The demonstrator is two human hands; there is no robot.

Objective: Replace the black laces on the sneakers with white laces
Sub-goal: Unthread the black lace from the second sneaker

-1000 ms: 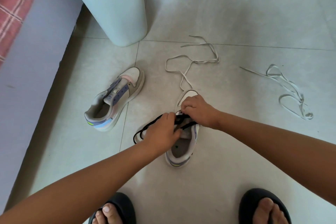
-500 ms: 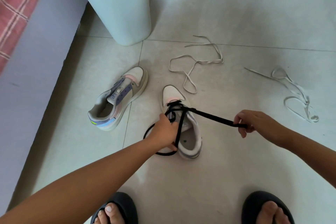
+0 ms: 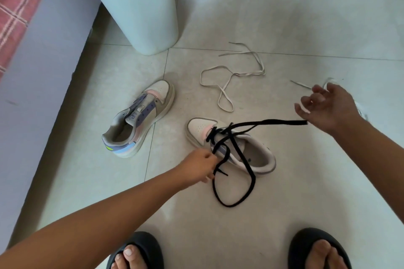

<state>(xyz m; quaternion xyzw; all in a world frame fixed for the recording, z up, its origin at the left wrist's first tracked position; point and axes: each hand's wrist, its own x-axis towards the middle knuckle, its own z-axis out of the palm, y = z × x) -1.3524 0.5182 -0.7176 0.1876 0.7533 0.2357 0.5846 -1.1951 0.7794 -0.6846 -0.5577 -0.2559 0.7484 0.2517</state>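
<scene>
A pale sneaker [image 3: 259,155] lies on the floor tiles, its toe pointing away from me, with a black lace [image 3: 251,181] loosened through its upper eyelets. My left hand [image 3: 202,164] grips the black lace at the sneaker's left side. One strand runs up and right to my right hand [image 3: 328,109], whose fingers are spread; the lace end lies at its lower edge. A second sneaker [image 3: 140,120] without laces lies to the left. One white lace [image 3: 229,76] is spread out beyond the shoes. Another white lace [image 3: 301,84] is mostly hidden behind my right hand.
A pale bin [image 3: 140,11] with a blue liner stands at the back left. A grey wall or bed base [image 3: 39,85] with a red checked cloth runs along the left. My feet in black sandals [image 3: 135,251] are at the bottom edge.
My right hand pulled a black strand out to the right and up, then spread its fingers. The sneaker turned a little, and the slack lace now loops on the floor in front of it.
</scene>
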